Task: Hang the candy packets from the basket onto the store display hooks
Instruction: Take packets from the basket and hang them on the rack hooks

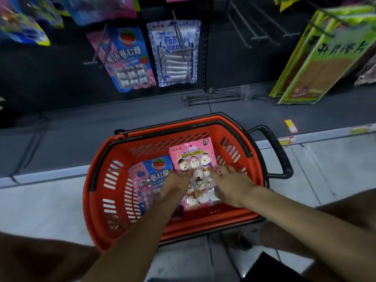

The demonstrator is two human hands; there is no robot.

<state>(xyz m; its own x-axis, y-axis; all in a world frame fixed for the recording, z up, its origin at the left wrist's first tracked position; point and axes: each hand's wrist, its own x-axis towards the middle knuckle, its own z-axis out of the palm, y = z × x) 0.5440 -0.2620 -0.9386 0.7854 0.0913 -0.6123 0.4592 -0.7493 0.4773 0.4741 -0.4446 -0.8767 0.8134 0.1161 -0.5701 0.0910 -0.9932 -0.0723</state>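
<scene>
The snowman marshmallow packet (195, 169) is sat in the far-right part of the red basket (97, 159), with its long axis run near-to-far and its header end pointed at the shelf. It's touched on both sides: left hand (176, 180) and right hand (231, 183), fingers laid flat, nothing gripped yet. A fruit roll candy packet (149, 176) is tucked alongside on the left. Empty display hooks (213, 97) are seen just past the basket's far edge, so a lift up and forward is probably called for.

Both forearms (142, 231) extended forward and down, left hand (176, 185) and right hand (232, 185) close together, fingers (215, 173) outstretched, palms down.
</scene>
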